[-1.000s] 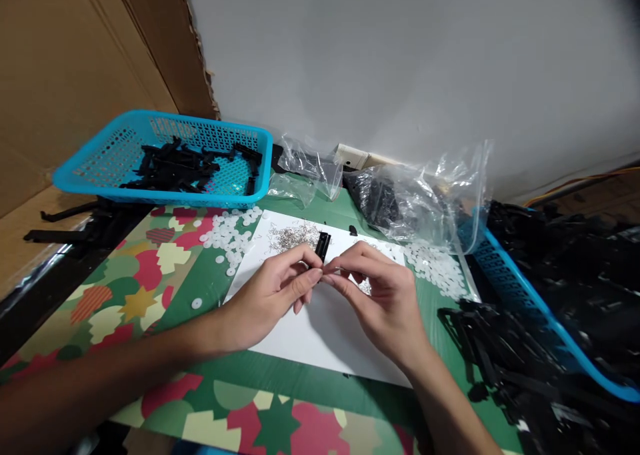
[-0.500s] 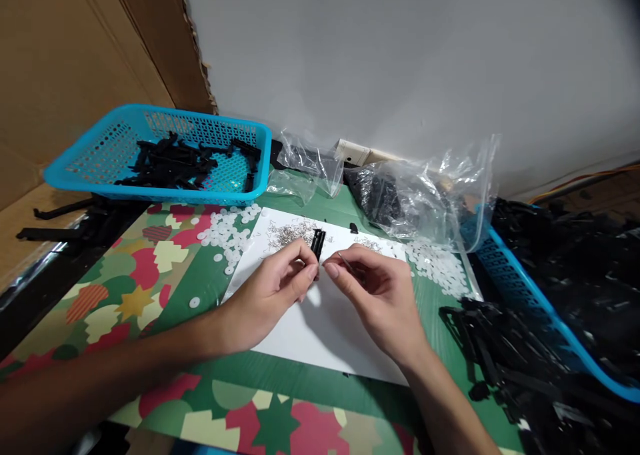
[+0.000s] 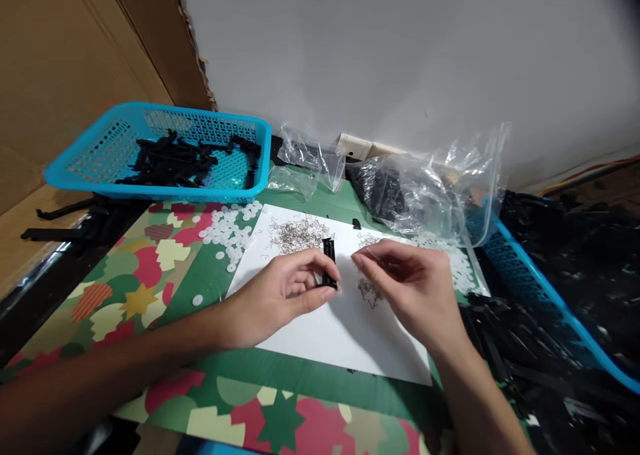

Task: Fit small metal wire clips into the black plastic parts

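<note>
My left hand (image 3: 285, 295) pinches a small black plastic part (image 3: 329, 263) between thumb and fingers, holding it upright over a white sheet of paper (image 3: 330, 328). My right hand (image 3: 415, 288) hovers just to the right of it, fingers curled in a pinch above a little heap of thin metal springs (image 3: 371, 289); whether it holds one of them is too small to see. A larger heap of the same springs (image 3: 299, 233) lies on the paper's far left part.
A blue basket (image 3: 100, 168) with black parts stands at the far left. White plastic washers (image 3: 227, 231) are scattered beside it. Clear plastic bags (image 3: 430, 188) lie at the back. A second blue basket (image 3: 525, 288) and piled black parts fill the right side.
My left hand has turned and drawn the black part slightly right and nearer. My right hand has moved right, away from the part, over the small spring heap.
</note>
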### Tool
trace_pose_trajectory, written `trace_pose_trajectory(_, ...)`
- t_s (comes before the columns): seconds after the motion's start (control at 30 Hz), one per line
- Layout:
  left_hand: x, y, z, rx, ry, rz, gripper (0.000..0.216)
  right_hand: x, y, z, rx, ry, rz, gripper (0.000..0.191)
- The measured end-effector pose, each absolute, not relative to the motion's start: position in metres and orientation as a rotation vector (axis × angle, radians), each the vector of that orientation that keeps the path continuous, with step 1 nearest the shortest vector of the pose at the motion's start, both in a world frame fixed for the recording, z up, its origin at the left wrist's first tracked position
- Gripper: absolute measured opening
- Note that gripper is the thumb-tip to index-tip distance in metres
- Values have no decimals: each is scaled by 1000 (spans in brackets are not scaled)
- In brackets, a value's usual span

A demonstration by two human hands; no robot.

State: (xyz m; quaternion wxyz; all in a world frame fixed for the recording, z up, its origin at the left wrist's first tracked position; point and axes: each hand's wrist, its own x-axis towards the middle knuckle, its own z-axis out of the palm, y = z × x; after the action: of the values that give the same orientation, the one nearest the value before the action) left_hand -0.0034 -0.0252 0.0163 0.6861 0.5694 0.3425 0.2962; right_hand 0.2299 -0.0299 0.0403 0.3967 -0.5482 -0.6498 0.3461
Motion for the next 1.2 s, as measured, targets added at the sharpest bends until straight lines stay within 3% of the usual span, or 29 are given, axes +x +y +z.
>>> trace_pose_trajectory(0.33,1,-28,8,1122,750,600,24,234,-23,27,-1517,-1892,661,14)
trace_pose_trajectory(0.57,1,-26,10,1102,772,592,28,240,-20,32,-1646,-1948,748,14)
trace_pose_trajectory(1.2,0,-28,12,1158,778,551,18,229,-26,34,-1826,-2067,554,17)
